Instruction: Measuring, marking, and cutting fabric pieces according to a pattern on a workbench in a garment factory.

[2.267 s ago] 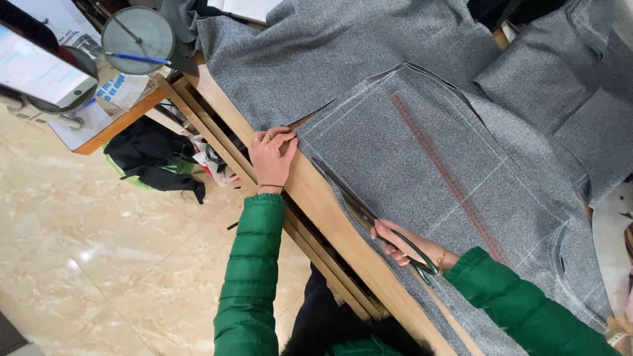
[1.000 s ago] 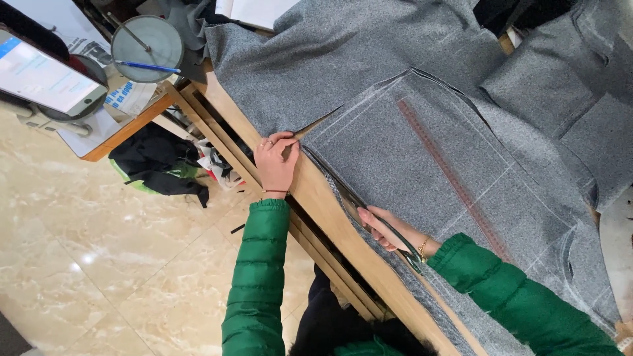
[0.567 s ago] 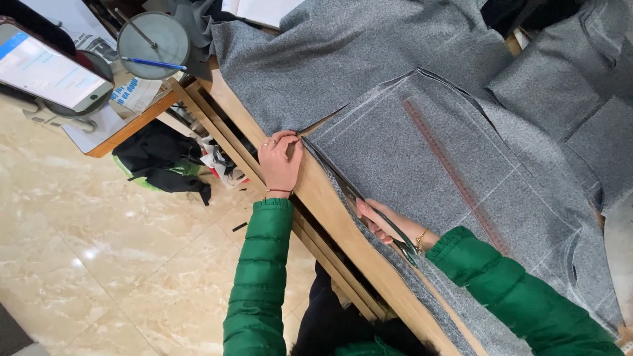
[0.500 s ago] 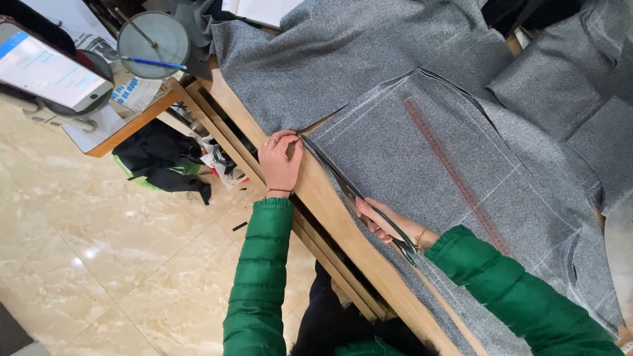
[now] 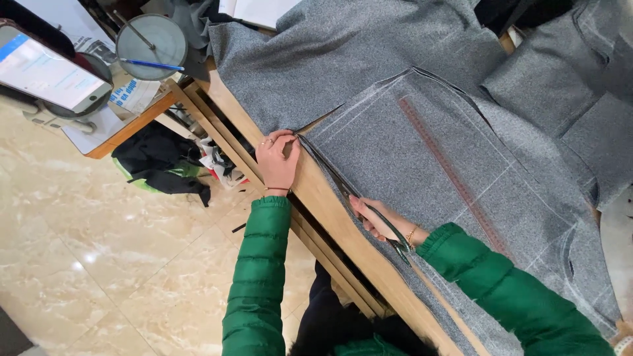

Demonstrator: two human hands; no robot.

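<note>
Grey wool cloth [image 5: 422, 151] lies flat on our wooden table [image 5: 330, 204], our left hand [image 5: 277, 161] pinching its cut edge taut while our right hand [image 5: 379, 221] grips the scissors [image 5: 389, 231] low along the chalk line beside the ruler [image 5: 455, 178].

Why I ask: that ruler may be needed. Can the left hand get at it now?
Probably yes: the ruler lies bare on the grey fabric, nothing over it, though the left hand is pinching the cut edge.

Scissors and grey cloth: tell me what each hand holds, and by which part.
The right hand holds the scissors by their handles. The left hand pinches the cut edge of the grey cloth at the wooden table edge.
</note>
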